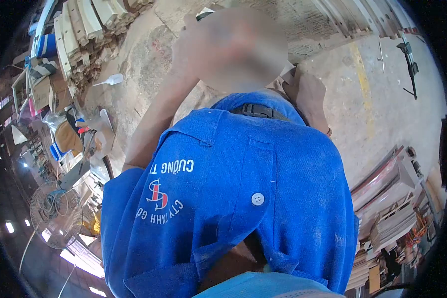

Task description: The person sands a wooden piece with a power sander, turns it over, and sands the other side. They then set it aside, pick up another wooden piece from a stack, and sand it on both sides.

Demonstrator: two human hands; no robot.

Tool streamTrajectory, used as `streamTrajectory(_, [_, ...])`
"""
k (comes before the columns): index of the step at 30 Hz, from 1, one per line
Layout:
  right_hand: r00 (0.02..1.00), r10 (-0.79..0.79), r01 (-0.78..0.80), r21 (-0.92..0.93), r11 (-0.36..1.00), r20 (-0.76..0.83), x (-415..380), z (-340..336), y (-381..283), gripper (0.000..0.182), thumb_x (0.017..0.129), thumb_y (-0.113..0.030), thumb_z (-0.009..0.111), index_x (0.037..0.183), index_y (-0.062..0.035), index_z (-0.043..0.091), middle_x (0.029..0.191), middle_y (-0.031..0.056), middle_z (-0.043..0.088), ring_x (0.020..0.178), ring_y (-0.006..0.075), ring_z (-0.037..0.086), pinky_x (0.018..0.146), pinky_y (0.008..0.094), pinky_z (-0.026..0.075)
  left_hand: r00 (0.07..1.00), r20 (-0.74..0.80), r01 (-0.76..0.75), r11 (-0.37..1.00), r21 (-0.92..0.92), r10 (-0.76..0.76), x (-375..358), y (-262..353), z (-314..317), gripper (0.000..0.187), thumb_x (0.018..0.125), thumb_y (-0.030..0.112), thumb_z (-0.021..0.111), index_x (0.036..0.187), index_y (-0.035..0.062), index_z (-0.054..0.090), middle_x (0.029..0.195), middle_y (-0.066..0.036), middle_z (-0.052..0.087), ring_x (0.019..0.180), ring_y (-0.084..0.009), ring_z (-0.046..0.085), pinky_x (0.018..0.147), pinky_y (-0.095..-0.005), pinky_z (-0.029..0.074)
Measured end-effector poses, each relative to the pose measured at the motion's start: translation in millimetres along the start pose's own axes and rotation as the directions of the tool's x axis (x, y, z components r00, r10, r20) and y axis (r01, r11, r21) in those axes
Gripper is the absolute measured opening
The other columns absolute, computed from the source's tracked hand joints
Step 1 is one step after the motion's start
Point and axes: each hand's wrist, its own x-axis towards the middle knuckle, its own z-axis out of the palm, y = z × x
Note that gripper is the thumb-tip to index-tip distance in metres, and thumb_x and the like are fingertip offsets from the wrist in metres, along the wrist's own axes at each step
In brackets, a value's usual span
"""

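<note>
My left hand [185, 55] is raised at the top centre, beside a large blurred patch that covers its fingers. A small dark and white item [204, 14] shows at the patch's upper edge; whether the hand touches it is unclear. On the other side of the patch, my right hand [300, 84] is in shadow, close to a small pale piece [287, 69]. What either hand holds, if anything, is hidden. Between my arms, my blue shirt [303, 174] fills the middle, with a black buckle [256, 110] at the waist.
Pale stacked pieces [79, 30] stand at the upper left, near a white bottle [115, 79] on the concrete floor [333, 64]. A fan [56, 214] is at the left. More stacked boards [393, 226] are at the lower right, and a black tool-like item [409, 62] lies upper right.
</note>
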Motion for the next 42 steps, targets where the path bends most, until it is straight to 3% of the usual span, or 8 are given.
streamTrajectory(5, [0.999,0.013,-0.014,0.014,1.0,0.04,0.5,2.4,3.6,0.04,0.077,-0.038,0.075,0.097,-0.0072,0.059,0.084,0.0203,0.069,0.084,0.0394,0.068,0.072,0.0482,0.052,0.997,0.062,-0.046,0.998,0.051,0.043,-12.7,13.5,-4.1,0.053,0.08,0.025,0.072,0.13,0.0279,0.055,0.117,-0.025,0.05,0.1,-0.0466,0.061,0.085,-0.0504,0.052])
streamTrajectory(17, [0.997,0.014,-0.012,-0.028,1.0,0.07,3.7,1.9,3.3,0.038,0.078,-0.034,0.072,0.1,-0.0066,0.057,0.086,0.0182,0.07,0.083,0.0366,0.069,0.072,0.0478,0.054,0.994,0.083,-0.072,0.997,0.014,0.071,-14.7,20.6,3.0,0.053,0.08,0.029,0.072,0.13,0.0281,0.055,0.112,-0.025,0.05,0.095,-0.0474,0.062,0.082,-0.0521,0.053])
streamTrajectory(24, [0.997,-0.056,0.06,-0.058,0.997,0.054,2.2,1.2,5.7,0.04,0.077,-0.034,0.072,0.103,-0.0076,0.058,0.084,0.0168,0.07,0.081,0.0356,0.07,0.071,0.0476,0.054,0.994,-0.112,0.017,0.997,0.069,-0.009,9.2,-25.2,3.8,0.047,0.08,0.031,0.071,0.125,0.0275,0.057,0.102,-0.027,0.052,0.086,-0.0476,0.064,0.072,-0.0502,0.056])
streamTrajectory(26, [0.999,-0.038,0.038,0.017,0.999,0.017,0.4,-2.5,0.5,0.028,0.073,-0.019,0.073,0.091,-0.0024,0.06,0.082,0.0204,0.068,0.081,0.0393,0.068,0.07,0.0481,0.054,0.994,-0.108,0.035,0.987,0.156,-0.018,-5.7,-12.7,2.2,0.047,0.08,0.029,0.071,0.125,0.0274,0.057,0.104,-0.026,0.052,0.088,-0.0472,0.063,0.074,-0.0507,0.055])
streamTrajectory(31, [0.998,-0.067,0.068,-0.01,0.998,0.012,-0.4,0.1,7.2,0.037,0.075,-0.028,0.074,0.099,-0.0042,0.059,0.082,0.0183,0.07,0.08,0.0378,0.069,0.07,0.0479,0.054,0.996,0.04,-0.077,0.996,-0.052,0.08,-27.2,20.9,16.3,0.055,0.079,0.027,0.074,0.13,0.0263,0.054,0.11,-0.026,0.052,0.099,-0.0473,0.062,0.082,-0.0516,0.053])
streamTrajectory(36, [0.996,0.009,-0.002,-0.072,0.997,0.09,3.7,-6.9,-1.6,0.033,0.077,-0.025,0.071,0.1,-0.0034,0.059,0.083,0.0191,0.07,0.081,0.0378,0.069,0.07,0.0477,0.054,0.986,-0.113,0.123,0.992,0.009,-0.122,25.5,-31.4,7.8,0.054,0.08,0.029,0.072,0.131,0.026,0.054,0.116,-0.026,0.05,0.097,-0.0472,0.062,0.082,-0.0519,0.053])
streamTrajectory(39, [0.994,0.023,-0.015,-0.076,0.997,0.109,4.4,-6.3,-3.2,0.033,0.079,-0.027,0.069,0.1,-0.003,0.059,0.086,0.0193,0.071,0.083,0.0376,0.069,0.072,0.0485,0.054,0.945,-0.325,-0.062,0.997,-0.056,0.04,47.7,-61.4,-5.1,0.042,0.081,0.025,0.07,0.121,0.018,0.057,0.107,-0.026,0.052,0.096,-0.0458,0.06,0.081,-0.0494,0.051])
streamTrajectory(42, [0.993,0.037,-0.029,-0.07,0.997,0.113,4.9,-8.8,-4.2,0.032,0.08,-0.028,0.068,0.099,-0.0031,0.06,0.086,0.0201,0.07,0.083,0.0379,0.069,0.074,0.0495,0.053,0.965,-0.262,0.019,0.998,-0.051,-0.032,40.9,-52.8,-6.5,0.04,0.082,0.028,0.069,0.119,0.0165,0.057,0.105,-0.027,0.053,0.094,-0.0461,0.061,0.079,-0.0498,0.052])
